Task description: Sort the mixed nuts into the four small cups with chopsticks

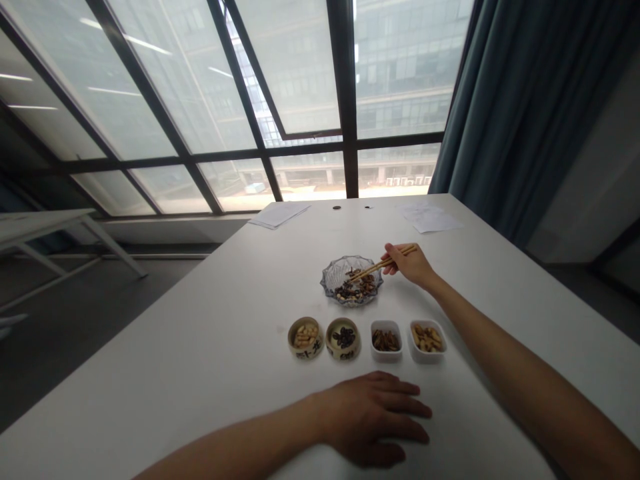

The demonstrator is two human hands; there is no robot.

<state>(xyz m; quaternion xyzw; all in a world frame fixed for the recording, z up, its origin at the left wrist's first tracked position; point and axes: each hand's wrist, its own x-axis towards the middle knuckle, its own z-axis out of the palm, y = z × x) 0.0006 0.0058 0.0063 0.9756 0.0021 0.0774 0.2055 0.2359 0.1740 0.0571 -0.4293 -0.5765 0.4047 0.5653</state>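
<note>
My right hand (407,263) grips a pair of chopsticks (373,269), their tips down among mixed dark and pale pieces in a clear scalloped glass bowl (327,288). Whether the tips pinch a piece is too small to tell. My left hand (375,417) lies flat on the table with its fingers spread, holding nothing. In front of it stand two round patterned bowls: one with peanuts in the shell (305,335), one with dark pieces (344,337). To their right, one square white dish holds brown striped seeds (385,341), the other light brown curved pieces (428,338).
The white table (210,360) reaches toward a large window. Paper sheets (280,215) lie at its far left and more paper (431,217) at its far right. A blue curtain (480,120) hangs on the right. Another white table (45,223) stands at the left.
</note>
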